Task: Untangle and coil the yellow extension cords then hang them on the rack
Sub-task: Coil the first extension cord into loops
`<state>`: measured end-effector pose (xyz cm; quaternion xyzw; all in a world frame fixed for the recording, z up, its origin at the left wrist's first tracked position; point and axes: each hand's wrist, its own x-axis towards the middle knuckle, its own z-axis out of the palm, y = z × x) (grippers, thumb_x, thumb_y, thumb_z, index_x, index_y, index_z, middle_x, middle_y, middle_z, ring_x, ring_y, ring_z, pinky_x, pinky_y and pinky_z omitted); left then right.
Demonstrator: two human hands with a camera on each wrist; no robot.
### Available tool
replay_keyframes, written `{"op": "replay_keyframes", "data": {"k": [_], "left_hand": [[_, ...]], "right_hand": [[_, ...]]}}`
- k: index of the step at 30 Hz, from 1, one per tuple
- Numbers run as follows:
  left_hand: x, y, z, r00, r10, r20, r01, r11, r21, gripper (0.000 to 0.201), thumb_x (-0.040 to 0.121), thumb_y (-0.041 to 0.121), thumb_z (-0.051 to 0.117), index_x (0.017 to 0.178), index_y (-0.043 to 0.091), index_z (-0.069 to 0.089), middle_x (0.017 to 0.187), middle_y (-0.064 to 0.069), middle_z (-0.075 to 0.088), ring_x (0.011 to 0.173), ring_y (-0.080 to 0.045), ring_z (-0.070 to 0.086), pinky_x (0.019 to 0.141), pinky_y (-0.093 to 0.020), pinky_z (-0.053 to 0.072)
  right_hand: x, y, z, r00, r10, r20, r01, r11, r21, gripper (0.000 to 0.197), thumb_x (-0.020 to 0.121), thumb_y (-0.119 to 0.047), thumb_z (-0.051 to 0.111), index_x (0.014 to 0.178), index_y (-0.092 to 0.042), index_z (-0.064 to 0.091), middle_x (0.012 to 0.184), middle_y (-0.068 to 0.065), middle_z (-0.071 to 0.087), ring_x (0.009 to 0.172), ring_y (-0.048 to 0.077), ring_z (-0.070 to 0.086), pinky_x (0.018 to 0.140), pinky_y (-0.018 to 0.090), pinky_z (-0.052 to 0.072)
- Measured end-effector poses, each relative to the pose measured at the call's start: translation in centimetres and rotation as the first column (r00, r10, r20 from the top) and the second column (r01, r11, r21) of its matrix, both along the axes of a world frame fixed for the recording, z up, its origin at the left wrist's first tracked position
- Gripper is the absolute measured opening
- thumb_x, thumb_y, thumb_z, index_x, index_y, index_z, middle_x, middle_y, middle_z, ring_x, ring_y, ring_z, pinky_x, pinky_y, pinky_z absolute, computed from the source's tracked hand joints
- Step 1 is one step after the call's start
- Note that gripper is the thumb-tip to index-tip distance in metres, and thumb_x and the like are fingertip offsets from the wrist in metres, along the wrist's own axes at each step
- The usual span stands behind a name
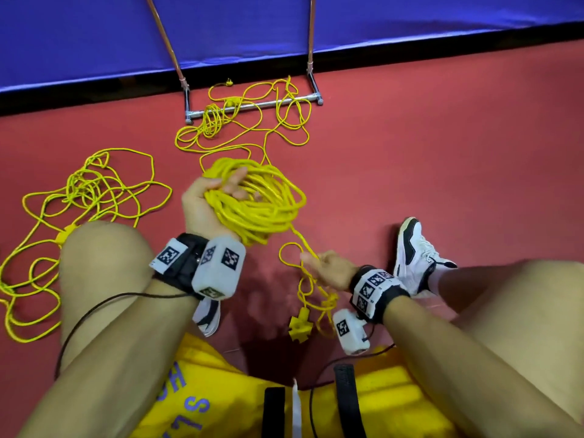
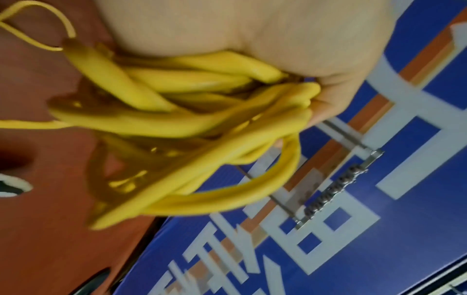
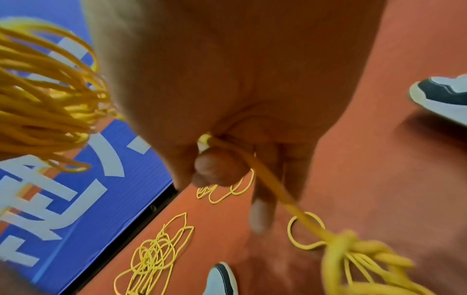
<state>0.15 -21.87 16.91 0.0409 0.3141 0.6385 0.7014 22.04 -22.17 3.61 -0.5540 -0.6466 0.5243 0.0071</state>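
Count: one coiled yellow cord bundle [image 1: 257,203] in my left hand [image 1: 205,203], two loose tangles of yellow cord on the floor, one rack base. My left fingers [image 1: 235,181] curl over the many loops of the bundle and grip it, held up above the floor. From the bundle a single strand [image 1: 303,245] drops to my right hand [image 1: 331,270], whose thumb and fingers [image 3: 215,169] pinch it; below that hand the strand runs into a knot [image 1: 330,303] with small loops, and a yellow socket block [image 1: 300,327] lies on the floor beside it. The cord is bright yellow, round, smooth-jacketed. First loose tangle [image 1: 85,197] lies to my left, partly behind my left knee; second tangle [image 1: 246,121] lies ahead, draped over the chrome bottom bar of the rack [image 1: 252,105], with a plug [image 1: 228,82] visible at its far end. Two copper-coloured uprights rise from the rack base. The floor [image 1: 410,153] is red-brown and matte; a blue banner [image 1: 94,36] with white lettering runs along the wall behind the rack, over a black strip. I am crouched, two white-and-black sneakers [image 1: 417,248] in view.
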Motion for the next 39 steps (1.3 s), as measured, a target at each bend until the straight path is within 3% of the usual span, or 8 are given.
{"op": "replay_keyframes", "data": {"k": [5,10,15,20,26,30,34,39], "left_hand": [[-2.0,1.9,0.4,0.936,0.343,-0.079,-0.347,0.937,-0.036,0.025,0.085,0.016,0.052,0.067,0.008,0.067,0.068,-0.001,0.063,0.056,-0.014,0.059,0.064,-0.026,0.051],[-2.6,3.2,-1.6,0.764,0.472,-0.44,-0.529,0.849,-0.007,0.019,0.079,0.004,0.073,0.091,0.006,0.059,0.06,-0.001,0.06,0.052,-0.017,0.057,0.056,-0.032,0.048],[-2.2,2.6,-3.6,0.105,0.225,-0.969,-0.172,0.963,0.205,0.04,0.075,0.018,0.078,0.052,0.017,0.046,0.049,0.01,0.049,0.043,-0.005,0.039,0.053,-0.027,0.039],[-0.8,1.2,-4.8,-0.219,-0.016,-0.976,0.371,0.923,-0.099,0.043,0.06,0.042,0.063,0.055,0.018,0.027,0.051,0.004,0.033,0.051,-0.02,0.029,0.052,-0.041,0.034],[1.3,-0.6,-4.6,0.1,-0.434,-0.896,0.586,0.753,-0.299,0.031,0.057,0.028,0.073,0.065,0.004,0.055,0.057,-0.002,0.049,0.056,-0.018,0.043,0.059,-0.032,0.036],[2.3,-1.3,-4.7,0.406,-0.64,-0.653,0.615,0.719,-0.323,0.051,0.053,0.036,0.081,0.08,-0.004,0.066,0.06,-0.017,0.061,0.05,-0.028,0.054,0.061,-0.035,0.046],[3.5,-2.2,-4.5,0.474,-0.728,-0.494,0.725,0.642,-0.25,0.071,0.062,0.066,0.076,0.087,0.0,0.072,0.051,-0.007,0.058,0.042,-0.018,0.05,0.049,-0.028,0.04],[3.3,-2.4,-4.5,0.321,-0.661,-0.678,0.721,0.635,-0.278,0.048,0.068,0.011,0.072,0.102,-0.021,0.059,0.051,-0.004,0.059,0.043,-0.013,0.052,0.048,-0.022,0.045]], "right_hand": [[0.0,-1.1,-1.8,0.997,0.003,-0.08,-0.011,0.995,-0.096,0.038,0.098,-0.029,0.057,0.063,-0.02,0.047,0.047,-0.006,0.05,0.043,0.012,0.046,0.052,0.029,0.04],[-0.1,-1.4,0.4,0.992,0.124,0.017,-0.125,0.98,0.155,0.022,0.093,-0.024,0.063,0.073,-0.021,0.056,0.062,-0.009,0.055,0.058,0.012,0.053,0.059,0.019,0.041],[-1.5,-2.2,5.4,0.917,0.382,0.115,-0.382,0.757,0.529,0.016,0.082,-0.014,0.061,0.097,-0.011,0.057,0.07,-0.002,0.056,0.069,0.031,0.053,0.063,0.036,0.043],[-1.0,-2.1,8.2,0.937,0.349,-0.008,-0.202,0.56,0.804,0.041,0.068,-0.002,0.053,0.104,-0.02,0.056,0.09,0.001,0.06,0.081,0.022,0.055,0.067,0.037,0.047],[0.1,-0.7,8.3,0.975,0.216,-0.05,-0.011,0.271,0.962,0.041,0.07,-0.001,0.049,0.1,-0.028,0.05,0.085,0.0,0.062,0.074,0.024,0.059,0.075,0.035,0.033],[0.4,0.0,8.3,0.997,0.061,-0.046,0.04,0.104,0.994,0.037,0.068,-0.005,0.057,0.1,-0.025,0.058,0.106,-0.002,0.065,0.111,0.023,0.059,0.086,0.041,0.029],[0.2,0.4,8.0,0.997,0.06,-0.055,0.04,0.231,0.972,0.037,0.064,-0.003,0.069,0.098,-0.016,0.065,0.116,0.006,0.063,0.115,0.025,0.053,0.083,0.042,0.039],[2.9,2.0,7.7,0.998,0.04,-0.056,0.022,0.591,0.806,0.02,0.08,-0.036,0.073,0.092,-0.019,0.073,0.08,0.0,0.07,0.075,0.023,0.066,0.07,0.039,0.054]]}}
